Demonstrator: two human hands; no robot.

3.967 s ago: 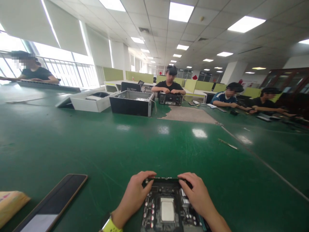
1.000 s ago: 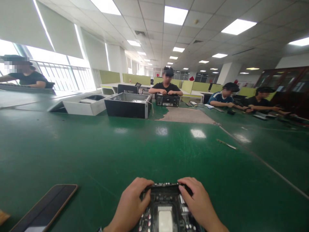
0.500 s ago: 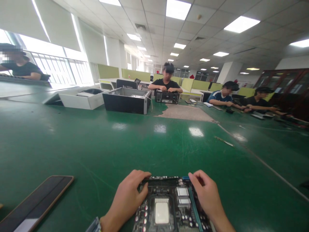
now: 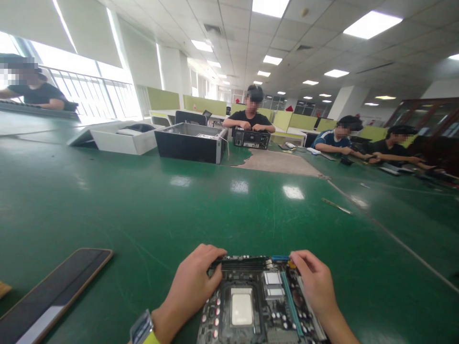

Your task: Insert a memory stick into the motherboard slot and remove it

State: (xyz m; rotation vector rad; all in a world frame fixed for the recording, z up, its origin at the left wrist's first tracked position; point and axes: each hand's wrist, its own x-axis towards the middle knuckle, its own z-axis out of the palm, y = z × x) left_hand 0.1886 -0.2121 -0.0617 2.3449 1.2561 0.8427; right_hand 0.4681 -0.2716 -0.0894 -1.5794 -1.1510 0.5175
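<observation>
Green tabletop (image 4: 172, 210); at lower centre, a motherboard (image 4: 242, 308). Left hand (image 4: 193, 279), partly curled, grips its upper-left corner; right hand (image 4: 317, 282), thumb and fingertips nearly closed, pinches its upper-right corner.

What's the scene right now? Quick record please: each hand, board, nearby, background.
left hand: left hand at the far left corner of the circuit board; exact grip hidden
right hand: right hand, fingertips at the far right corner, beside a blue connector
board: in front of the person; silver chip and green slot showing
nearby: phone on the green table, left of the board
wrist: watch on the left
background: open black case; co-worker behind a metal box
</observation>
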